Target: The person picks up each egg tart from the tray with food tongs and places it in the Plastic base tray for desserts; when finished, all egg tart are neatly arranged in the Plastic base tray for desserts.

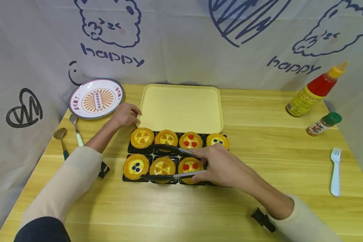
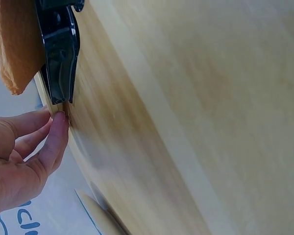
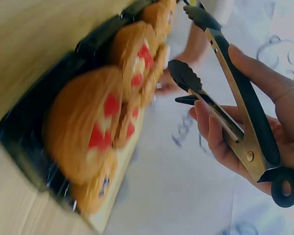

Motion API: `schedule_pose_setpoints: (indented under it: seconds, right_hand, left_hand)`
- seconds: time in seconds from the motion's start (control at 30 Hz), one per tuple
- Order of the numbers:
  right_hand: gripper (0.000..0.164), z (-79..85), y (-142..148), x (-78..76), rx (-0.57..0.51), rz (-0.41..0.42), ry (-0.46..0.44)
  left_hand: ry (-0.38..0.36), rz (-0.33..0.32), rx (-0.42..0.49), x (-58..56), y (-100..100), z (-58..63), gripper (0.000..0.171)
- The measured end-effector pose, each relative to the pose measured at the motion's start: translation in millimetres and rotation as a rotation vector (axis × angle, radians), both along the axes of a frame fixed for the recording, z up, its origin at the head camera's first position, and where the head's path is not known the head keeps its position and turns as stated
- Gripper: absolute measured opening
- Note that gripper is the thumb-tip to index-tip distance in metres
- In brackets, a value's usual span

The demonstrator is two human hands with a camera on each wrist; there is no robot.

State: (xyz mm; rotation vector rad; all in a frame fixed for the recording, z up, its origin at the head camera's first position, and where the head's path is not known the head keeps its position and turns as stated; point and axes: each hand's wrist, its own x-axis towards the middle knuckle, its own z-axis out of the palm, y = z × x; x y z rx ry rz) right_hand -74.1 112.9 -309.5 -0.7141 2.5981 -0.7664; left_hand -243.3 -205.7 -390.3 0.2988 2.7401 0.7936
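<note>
My left hand [image 1: 125,115] is at the near left corner of a pale yellow tray [image 1: 181,107]. In the left wrist view its thumb and fingers pinch the tray edge beside a black plastic container [image 2: 61,63]. My right hand [image 1: 222,164] grips metal tongs [image 1: 186,175] with black scalloped tips, their arms spread apart above two rows of egg tarts. Among them are a blueberry-topped tart [image 1: 136,167], a tart with yellow wedges [image 1: 142,138] and a red-topped tart [image 1: 191,140]. Nothing sits between the tong tips [image 3: 185,77] in the right wrist view.
A patterned plate [image 1: 98,98], a fork [image 1: 76,129] and a spoon [image 1: 60,134] lie at the left. To the right are a red sauce bottle [image 1: 316,89], a green-capped spice jar [image 1: 323,124] and a pale blue fork [image 1: 335,172]. A cloth backdrop borders the table.
</note>
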Motion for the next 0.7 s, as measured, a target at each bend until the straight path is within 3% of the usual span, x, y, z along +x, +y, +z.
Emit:
schedule_pose_setpoints:
  seconds: [0.23, 0.37, 0.47, 0.7]
  right_hand:
    - [0.079, -6.0, 67.0, -1.2, -0.091, -0.157, -0.073]
    - [0.07, -19.8, 102.4, -0.5, -0.147, -0.245, -0.048]
    - [0.07, -31.0, 120.1, -0.1, -0.062, -0.323, 0.006]
    - [0.1, -50.8, 142.7, -8.1, 0.223, -0.484, 0.189]
  left_hand:
    - [0.013, 0.001, -0.003, 0.3, -1.8, -1.2, 0.033]
    - [0.011, 0.003, 0.0, 2.6, -1.2, -2.4, 0.033]
    - [0.004, 0.005, 0.008, 3.4, 0.2, -3.0, 0.033]
    - [0.002, -0.003, 0.009, 1.4, 1.4, -2.2, 0.033]
